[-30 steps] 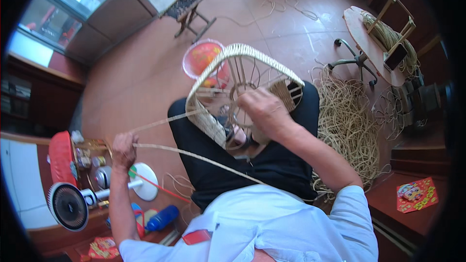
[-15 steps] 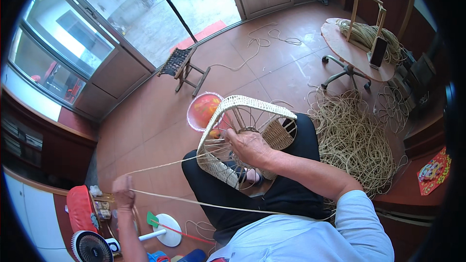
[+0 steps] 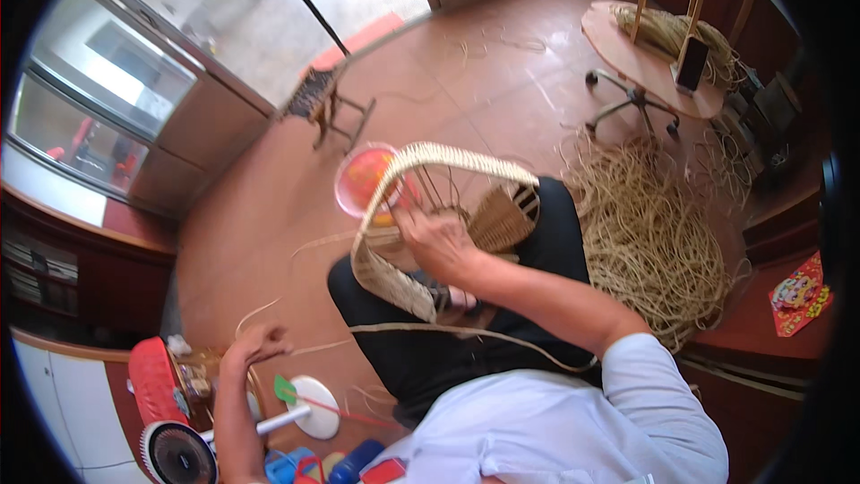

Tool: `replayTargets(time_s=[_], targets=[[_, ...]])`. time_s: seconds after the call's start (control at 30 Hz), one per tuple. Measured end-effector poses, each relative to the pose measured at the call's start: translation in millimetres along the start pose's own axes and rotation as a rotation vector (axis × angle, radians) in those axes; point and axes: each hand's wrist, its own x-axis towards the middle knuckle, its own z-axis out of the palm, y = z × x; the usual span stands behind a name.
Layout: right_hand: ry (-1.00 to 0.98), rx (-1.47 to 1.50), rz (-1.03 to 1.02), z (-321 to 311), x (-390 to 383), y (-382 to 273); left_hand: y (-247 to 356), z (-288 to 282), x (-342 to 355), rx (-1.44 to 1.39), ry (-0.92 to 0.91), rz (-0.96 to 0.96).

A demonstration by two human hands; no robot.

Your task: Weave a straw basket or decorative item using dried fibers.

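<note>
A woven cord seat frame (image 3: 457,159) with curved rim, thin spokes and a partly woven panel (image 3: 497,224) rests across my black-trousered lap. My right hand (image 3: 430,233) is inside its left half, fingers closed on the spokes by the rim; their tips are partly hidden. My left hand (image 3: 262,341) is out to the left, away from the frame, its fingers loosely bent and apart, slightly blurred. A pale cord (image 3: 484,332) runs slackly across my lap, and more loose strand lies beside my left hand.
A red bowl (image 3: 365,177) stands beyond the frame. A big cord heap (image 3: 654,242) lies right, below a round board (image 3: 618,40) on a wheeled base. Left are a fan (image 3: 179,453) and red cushioned object (image 3: 157,376). A folding stool (image 3: 313,99) is by the glass door.
My left hand has moved rightward and its fingers have loosened from the cord, which now hangs slack. My right hand has shifted left inside the frame. The view has tilted up since one second ago.
</note>
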Motion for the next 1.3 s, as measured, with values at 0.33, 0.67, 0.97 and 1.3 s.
replayTargets(time_s=[0.33, 0.67, 0.97, 1.3], targets=[[-0.178, 1.222, 0.514, -31, -3, 10, 286, 51, -8, -0.588, 0.594, 0.638], [-0.213, 1.489, 0.812, -85, -33, 82, 326, 86, 84, -0.159, 1.191, 0.762], [-0.099, 1.158, 0.387, -123, 28, 76, 342, 67, 93, -0.274, 1.221, 0.748], [-0.087, 0.573, 0.321, -84, -6, 43, 354, 86, 90, -0.251, 1.283, 0.643]])
